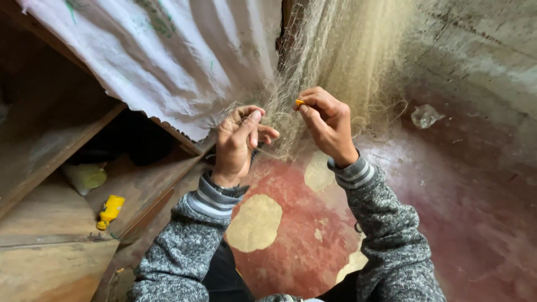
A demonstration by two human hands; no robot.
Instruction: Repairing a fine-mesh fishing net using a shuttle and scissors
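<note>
Netting (335, 50), pale and fine, hangs from above straight ahead of me, its strands running downward to both hands. My left hand (238, 142) pinches the mesh closed. My right hand (327, 126), just beside it, grips a small orange tool (300, 103) against the netting. Left of the netting: white woven sack (168, 56), yellow bottle (110, 211) lower down.

Both hands (282, 137) in fishing net (335, 61)

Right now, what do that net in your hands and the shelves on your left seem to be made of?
Net: fine pale translucent filament, probably nylon; glossy, hair-thin strands. Shelves: bare, unfinished wood; visible grain, dull brown, dusty surface.
</note>
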